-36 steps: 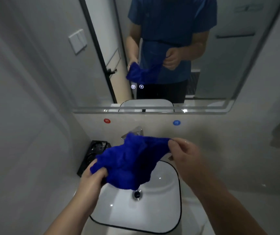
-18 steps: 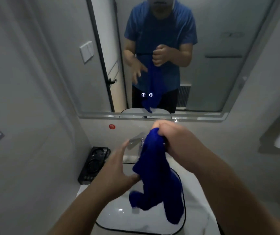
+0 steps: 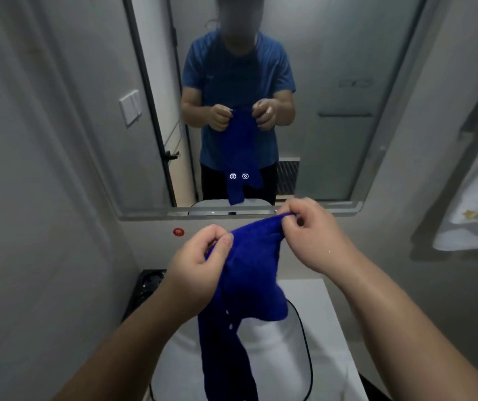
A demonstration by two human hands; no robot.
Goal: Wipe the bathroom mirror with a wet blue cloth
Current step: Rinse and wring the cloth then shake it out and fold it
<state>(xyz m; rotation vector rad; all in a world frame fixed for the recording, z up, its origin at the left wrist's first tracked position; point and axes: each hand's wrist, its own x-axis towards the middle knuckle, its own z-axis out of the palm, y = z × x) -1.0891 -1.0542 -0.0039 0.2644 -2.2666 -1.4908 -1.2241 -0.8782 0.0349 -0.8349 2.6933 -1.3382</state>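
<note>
Grey walls [image 3: 44, 169], white sink [image 3: 278, 360], mirror [image 3: 333, 53], blue cloth [image 3: 249, 273]

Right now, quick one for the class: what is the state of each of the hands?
Left hand: closed, pinching the top edge of the blue cloth.
Right hand: closed, pinching the cloth's other top corner.

Both bare forearms were stretched forward, the left hand [image 3: 200, 267] slightly lower than the right hand [image 3: 311, 235], the two near each other, each pinching the blue cloth [image 3: 250, 273] between thumb and curled fingers.
</note>
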